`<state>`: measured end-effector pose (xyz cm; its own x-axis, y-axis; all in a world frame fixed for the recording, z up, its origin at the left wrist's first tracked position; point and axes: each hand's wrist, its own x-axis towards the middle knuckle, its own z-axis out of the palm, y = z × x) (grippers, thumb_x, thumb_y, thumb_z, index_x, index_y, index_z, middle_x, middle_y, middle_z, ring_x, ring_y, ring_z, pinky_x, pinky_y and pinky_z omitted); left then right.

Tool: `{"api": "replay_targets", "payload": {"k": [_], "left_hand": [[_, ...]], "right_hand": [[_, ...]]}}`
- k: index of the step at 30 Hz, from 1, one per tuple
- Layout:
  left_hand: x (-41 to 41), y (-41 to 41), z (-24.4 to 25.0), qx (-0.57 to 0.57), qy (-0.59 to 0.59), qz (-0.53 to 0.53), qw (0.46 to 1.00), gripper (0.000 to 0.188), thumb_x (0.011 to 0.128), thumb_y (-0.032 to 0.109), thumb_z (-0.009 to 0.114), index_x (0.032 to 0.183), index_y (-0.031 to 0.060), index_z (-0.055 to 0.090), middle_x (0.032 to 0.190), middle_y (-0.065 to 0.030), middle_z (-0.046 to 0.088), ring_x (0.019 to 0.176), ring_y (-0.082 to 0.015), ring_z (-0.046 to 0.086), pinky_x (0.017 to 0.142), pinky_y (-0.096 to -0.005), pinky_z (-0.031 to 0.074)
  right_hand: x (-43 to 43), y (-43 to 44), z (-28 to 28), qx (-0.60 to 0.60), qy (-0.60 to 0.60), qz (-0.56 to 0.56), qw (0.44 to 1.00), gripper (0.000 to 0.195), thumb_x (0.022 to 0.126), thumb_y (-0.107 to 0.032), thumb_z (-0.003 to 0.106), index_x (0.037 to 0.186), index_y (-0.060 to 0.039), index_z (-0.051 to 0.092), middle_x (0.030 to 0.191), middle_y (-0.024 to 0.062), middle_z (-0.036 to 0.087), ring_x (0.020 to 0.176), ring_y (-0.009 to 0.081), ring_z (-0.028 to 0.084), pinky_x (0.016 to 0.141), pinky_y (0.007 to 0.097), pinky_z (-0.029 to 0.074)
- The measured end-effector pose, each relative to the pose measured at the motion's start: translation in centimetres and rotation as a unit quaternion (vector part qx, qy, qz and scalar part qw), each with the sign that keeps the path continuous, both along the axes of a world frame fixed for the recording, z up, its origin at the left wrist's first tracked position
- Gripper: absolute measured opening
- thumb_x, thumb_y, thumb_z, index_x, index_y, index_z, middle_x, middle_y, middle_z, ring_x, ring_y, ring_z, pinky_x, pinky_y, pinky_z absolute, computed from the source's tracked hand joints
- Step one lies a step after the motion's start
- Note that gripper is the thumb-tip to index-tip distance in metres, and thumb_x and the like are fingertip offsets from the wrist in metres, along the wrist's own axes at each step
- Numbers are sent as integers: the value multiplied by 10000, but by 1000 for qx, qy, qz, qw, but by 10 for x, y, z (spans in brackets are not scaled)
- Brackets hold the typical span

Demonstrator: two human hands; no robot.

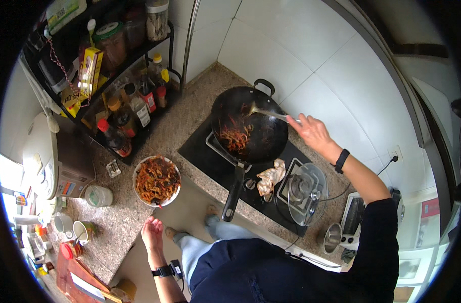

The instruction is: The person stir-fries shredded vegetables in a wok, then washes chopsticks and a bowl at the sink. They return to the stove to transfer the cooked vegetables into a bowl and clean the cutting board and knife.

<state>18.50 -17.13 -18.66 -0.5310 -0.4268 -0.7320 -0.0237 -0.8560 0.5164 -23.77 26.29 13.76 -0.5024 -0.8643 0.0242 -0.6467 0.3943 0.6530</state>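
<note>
My right hand (313, 132) grips the handle of a metal spatula (266, 112), whose head rests inside a black wok (270, 138). Some shredded, reddish stir-fried food (233, 138) lies on the near left side of the wok, which stands on a black gas stove (200, 151). The wok's long black handle (234, 193) points toward me. My left hand (153, 231) holds nothing that I can see; its fingers are bent, just below a white bowl (136, 195) heaped with the same kind of food, at the counter's edge.
A glass lid (308, 195) and a crumpled cloth (272, 176) lie on the stove's right part. A metal cup (332, 238) stands near a toaster oven (353, 219). Left are a rack (120, 72) with several sauce bottles, a rice cooker (60, 159), mugs, and a knife (87, 288) on a cutting board (65, 270).
</note>
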Motion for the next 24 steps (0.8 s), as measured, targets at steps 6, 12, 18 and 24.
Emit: {"api": "replay_targets", "payload": {"k": [6,12,18,24], "left_hand": [[3,1,6,-22,-12,21,999,247,1045,168,456,1178,29,611,959,-88,686,847,-203,685,775,-311,579],[11,11,1,7,-11,14,1000,245,1051,167,450,1160,26,619,952,-89,694,847,-202,686,791,-306,585],[-4,13,15,-33,36,-1,999,278,1065,159,400,1222,17,581,1015,-94,680,895,-207,683,814,-313,582],[-12,11,6,-12,35,-6,999,264,1058,139,404,1212,17,580,1003,-93,680,880,-203,682,798,-312,578]], "right_hand": [[32,24,35,-2,10,-55,998,644,763,-36,651,1396,-128,579,923,76,549,691,172,596,544,298,530],[28,6,-8,-103,-86,-55,989,498,833,-2,618,1324,-80,629,872,126,542,616,248,625,531,382,519],[102,-6,97,-67,-236,-266,932,360,973,-64,555,1310,-133,662,789,135,541,702,321,626,598,433,497],[98,-28,30,-92,-225,-157,957,369,945,-51,572,1308,-62,642,797,141,579,645,281,616,554,425,504]]}}
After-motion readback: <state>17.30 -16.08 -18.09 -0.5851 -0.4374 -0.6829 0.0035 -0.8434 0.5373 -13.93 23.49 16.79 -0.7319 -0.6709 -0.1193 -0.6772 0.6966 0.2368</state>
